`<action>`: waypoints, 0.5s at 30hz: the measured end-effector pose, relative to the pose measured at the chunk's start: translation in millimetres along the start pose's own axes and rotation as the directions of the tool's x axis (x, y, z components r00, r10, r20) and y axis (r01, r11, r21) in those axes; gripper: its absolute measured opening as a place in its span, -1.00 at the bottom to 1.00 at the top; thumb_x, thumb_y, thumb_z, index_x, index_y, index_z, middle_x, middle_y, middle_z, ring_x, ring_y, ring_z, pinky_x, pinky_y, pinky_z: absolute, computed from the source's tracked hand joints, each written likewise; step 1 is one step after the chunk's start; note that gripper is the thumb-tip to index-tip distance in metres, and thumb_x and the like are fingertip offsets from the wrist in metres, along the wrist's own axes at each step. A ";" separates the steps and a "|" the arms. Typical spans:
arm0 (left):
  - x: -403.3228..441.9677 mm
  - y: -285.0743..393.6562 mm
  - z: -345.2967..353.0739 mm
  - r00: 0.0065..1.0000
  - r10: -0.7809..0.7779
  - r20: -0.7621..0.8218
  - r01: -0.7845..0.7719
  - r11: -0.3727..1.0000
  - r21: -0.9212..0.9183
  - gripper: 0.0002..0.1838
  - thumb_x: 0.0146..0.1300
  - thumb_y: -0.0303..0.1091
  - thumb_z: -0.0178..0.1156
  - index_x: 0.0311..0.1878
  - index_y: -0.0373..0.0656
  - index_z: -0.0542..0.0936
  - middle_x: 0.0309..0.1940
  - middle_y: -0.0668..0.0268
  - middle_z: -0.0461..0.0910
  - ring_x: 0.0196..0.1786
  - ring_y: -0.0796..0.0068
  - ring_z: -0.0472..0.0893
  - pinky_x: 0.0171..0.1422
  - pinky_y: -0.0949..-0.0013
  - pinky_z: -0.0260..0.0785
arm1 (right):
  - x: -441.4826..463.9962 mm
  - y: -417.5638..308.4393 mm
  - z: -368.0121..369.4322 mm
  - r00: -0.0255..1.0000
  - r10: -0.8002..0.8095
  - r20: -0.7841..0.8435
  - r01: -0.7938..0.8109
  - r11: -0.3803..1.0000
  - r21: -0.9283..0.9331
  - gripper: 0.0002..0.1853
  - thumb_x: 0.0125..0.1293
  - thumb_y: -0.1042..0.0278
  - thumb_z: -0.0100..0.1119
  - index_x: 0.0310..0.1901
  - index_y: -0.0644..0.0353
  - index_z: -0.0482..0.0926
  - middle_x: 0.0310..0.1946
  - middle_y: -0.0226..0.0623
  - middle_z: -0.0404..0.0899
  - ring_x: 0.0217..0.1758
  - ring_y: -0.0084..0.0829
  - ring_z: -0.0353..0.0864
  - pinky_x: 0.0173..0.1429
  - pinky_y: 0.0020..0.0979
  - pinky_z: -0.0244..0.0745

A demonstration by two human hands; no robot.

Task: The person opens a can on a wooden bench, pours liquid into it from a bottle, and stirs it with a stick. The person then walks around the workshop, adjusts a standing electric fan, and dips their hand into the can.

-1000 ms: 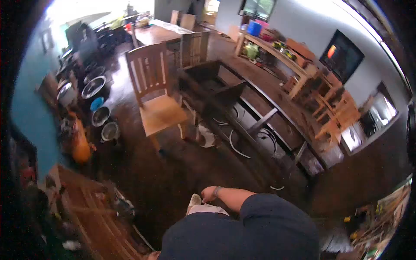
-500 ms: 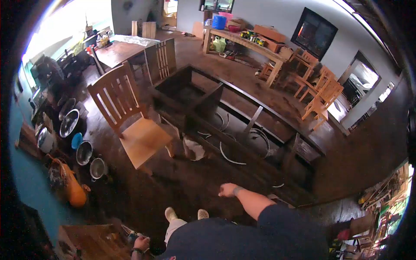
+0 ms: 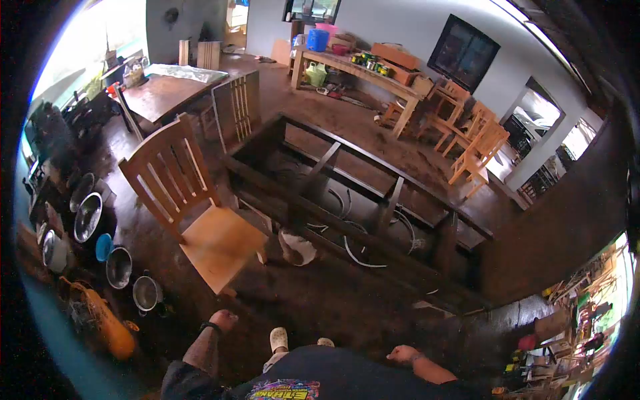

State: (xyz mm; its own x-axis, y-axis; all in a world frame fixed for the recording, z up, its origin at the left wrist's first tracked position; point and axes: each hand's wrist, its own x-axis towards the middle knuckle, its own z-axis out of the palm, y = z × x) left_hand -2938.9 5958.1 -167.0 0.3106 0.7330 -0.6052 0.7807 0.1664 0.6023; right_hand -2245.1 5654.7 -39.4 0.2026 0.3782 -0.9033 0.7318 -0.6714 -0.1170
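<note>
My left hand (image 3: 224, 320) hangs low in front of me with its fingers curled, and nothing shows in it. It is nearest to the wooden chair (image 3: 223, 243), which stands upright with a slatted back and pale seat. My right hand (image 3: 403, 354) is low at the right, fingers loosely curled, with nothing visible in it. Beyond it lies a large dark wooden frame (image 3: 407, 267) divided into compartments. Curved pale strips (image 3: 357, 255) show in and around the frame. A white and brown shape (image 3: 297, 248) sits by the frame's near side; I cannot make out what it is.
Metal basins (image 3: 119, 268), a blue bowl (image 3: 104, 247) and an orange container (image 3: 112, 328) line the left. Behind stand a table (image 3: 163, 97) and a loaded workbench (image 3: 360, 67). Several wooden chairs (image 3: 472, 157) are at the far right. A dark panel (image 3: 553, 220) rises at the right.
My left hand has moved up and forward, towards the chair, from beside a wooden box now out of view. My right hand has dropped back towards my body. The view has shifted.
</note>
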 end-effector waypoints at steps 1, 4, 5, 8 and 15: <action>22.4 -14.2 -1.8 0.999 0.046 0.003 -0.046 0.998 -0.044 -0.61 0.30 0.01 0.28 -0.09 -0.12 0.80 -0.13 0.19 0.79 -0.01 0.09 0.74 0.15 0.07 0.57 | -8.5 -7.3 4.3 1.000 -0.005 0.011 0.005 1.000 0.001 -0.47 0.32 -0.23 0.35 -0.02 0.13 0.76 -0.14 -0.20 0.77 -0.03 -0.25 0.72 0.12 -0.19 0.56; 53.6 -10.8 -9.0 1.000 0.008 0.001 -0.008 0.999 -0.042 -0.59 0.29 0.04 0.29 -0.08 -0.11 0.80 -0.09 0.16 0.79 0.01 0.04 0.73 0.19 0.07 0.57 | -24.2 -38.0 9.3 0.995 -0.097 -0.013 0.097 0.995 -0.025 -0.48 0.32 -0.21 0.37 -0.03 0.15 0.75 -0.14 -0.22 0.77 -0.06 -0.34 0.72 0.08 -0.26 0.59; 57.5 -9.6 -9.3 0.999 -0.034 0.038 0.039 0.992 -0.116 -0.59 0.29 0.04 0.29 -0.07 -0.10 0.80 -0.07 0.15 0.79 0.02 0.04 0.73 0.20 0.06 0.57 | -25.1 -47.3 10.8 0.983 -0.176 -0.051 0.173 0.983 -0.054 -0.48 0.32 -0.19 0.39 -0.03 0.16 0.75 -0.14 -0.23 0.77 -0.07 -0.35 0.72 0.06 -0.27 0.59; 51.8 -0.2 -1.9 0.993 -0.028 0.110 0.024 0.999 0.038 -0.57 0.28 0.05 0.30 -0.03 -0.08 0.80 0.00 0.12 0.78 0.08 0.04 0.72 0.23 0.05 0.56 | -17.6 -76.3 8.1 0.970 -0.215 -0.109 0.218 0.976 0.014 -0.51 0.32 -0.14 0.40 -0.01 0.16 0.74 -0.13 -0.23 0.78 -0.07 -0.35 0.73 0.05 -0.27 0.60; 9.0 -18.5 27.7 0.882 0.338 0.328 -0.401 0.904 0.148 -0.58 0.38 0.01 0.12 0.03 -0.05 0.78 0.12 0.12 0.73 0.22 0.06 0.67 0.34 0.06 0.50 | -26.0 -133.6 -25.2 0.940 -0.197 -0.280 0.223 0.972 0.066 -0.52 0.33 -0.12 0.41 0.06 0.11 0.74 -0.08 -0.23 0.79 -0.03 -0.31 0.75 0.09 -0.24 0.60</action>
State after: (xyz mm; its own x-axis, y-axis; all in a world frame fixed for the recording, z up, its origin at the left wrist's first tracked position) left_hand -2935.5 5943.4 -198.0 0.7158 0.4866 -0.5008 0.6612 -0.2415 0.7103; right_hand -2331.7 5750.7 10.2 0.2285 0.6661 -0.7100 0.7141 -0.6104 -0.3427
